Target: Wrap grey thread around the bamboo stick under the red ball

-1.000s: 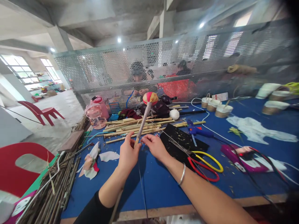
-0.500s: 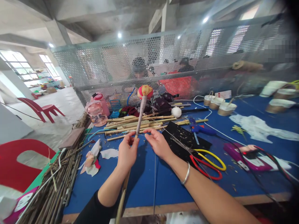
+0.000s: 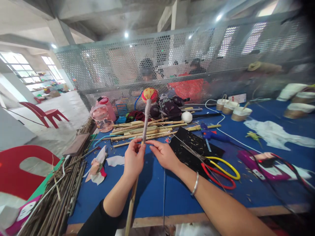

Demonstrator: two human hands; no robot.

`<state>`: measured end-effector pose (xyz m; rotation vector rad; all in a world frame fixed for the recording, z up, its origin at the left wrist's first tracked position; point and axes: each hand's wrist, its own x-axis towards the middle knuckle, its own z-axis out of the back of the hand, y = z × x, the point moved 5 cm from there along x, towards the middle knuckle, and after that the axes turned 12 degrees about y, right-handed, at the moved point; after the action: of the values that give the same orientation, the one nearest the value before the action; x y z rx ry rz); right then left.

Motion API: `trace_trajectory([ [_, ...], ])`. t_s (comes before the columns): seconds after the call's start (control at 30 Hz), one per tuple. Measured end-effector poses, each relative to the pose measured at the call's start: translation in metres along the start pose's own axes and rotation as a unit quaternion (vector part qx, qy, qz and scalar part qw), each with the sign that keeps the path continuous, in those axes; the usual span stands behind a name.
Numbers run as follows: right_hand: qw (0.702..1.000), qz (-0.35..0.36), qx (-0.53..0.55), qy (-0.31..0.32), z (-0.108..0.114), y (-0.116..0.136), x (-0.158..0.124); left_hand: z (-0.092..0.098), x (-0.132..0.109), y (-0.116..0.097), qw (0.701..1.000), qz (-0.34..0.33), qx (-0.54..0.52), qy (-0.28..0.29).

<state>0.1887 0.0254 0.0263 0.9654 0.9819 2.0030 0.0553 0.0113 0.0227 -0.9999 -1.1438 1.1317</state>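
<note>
A wooden stick [image 3: 131, 205] leans up from the table's front edge, its upper part wrapped in grey yarn [image 3: 146, 120] and topped by a red and yellow ball [image 3: 150, 94]. My left hand [image 3: 135, 159] is closed round the stick just below the wrapping. Beside it, my right hand [image 3: 164, 153] has its index fingertip at the lower end of the wrapping, with the thumb a little below; the fingers are curled close together. A thin grey strand [image 3: 164, 196] hangs below my right hand. Whether the fingers pinch it is too small to tell.
Scissors [image 3: 221, 167] with red and yellow handles lie on black cloth [image 3: 194, 144] at right. Bamboo sticks [image 3: 150, 131], a white ball [image 3: 186, 117] and a pink bottle [image 3: 102, 119] stand behind. A blue glue gun [image 3: 214, 135] and purple packets [image 3: 261, 165] lie right; twigs [image 3: 59, 193] left.
The stick's ball end has tipped slightly left and toward me. My right hand has moved a little left, its index finger now straighter and at the stick.
</note>
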Motion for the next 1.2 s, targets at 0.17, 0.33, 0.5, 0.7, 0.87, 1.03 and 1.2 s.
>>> trace_trajectory([
  [0.17,1.0,-0.014,0.021,-0.014,0.011,0.007,0.001,0.002,0.001,0.001,0.999,-0.003,-0.042,-0.006],
  [0.33,0.985,-0.074,0.151,-0.034,0.027,-0.007,0.004,-0.005,-0.001,-0.003,0.995,0.001,-0.098,0.026],
  [0.5,0.946,-0.114,0.304,0.002,0.018,-0.024,0.007,-0.017,-0.006,-0.012,0.966,0.021,-0.233,0.109],
  [0.7,0.964,-0.081,0.252,-0.002,0.013,-0.017,0.007,-0.021,-0.006,-0.006,0.949,0.062,-0.279,0.132],
  [0.87,0.959,-0.07,0.276,0.006,0.01,-0.015,0.007,-0.024,-0.005,-0.004,0.939,0.068,-0.293,0.167],
  [1.03,0.901,-0.078,0.418,0.089,0.002,-0.011,0.006,-0.026,-0.008,-0.006,0.912,0.104,-0.331,0.219],
  [1.2,0.898,-0.078,0.431,0.035,0.003,-0.01,0.006,-0.035,-0.011,-0.002,0.914,0.118,-0.34,0.186],
])
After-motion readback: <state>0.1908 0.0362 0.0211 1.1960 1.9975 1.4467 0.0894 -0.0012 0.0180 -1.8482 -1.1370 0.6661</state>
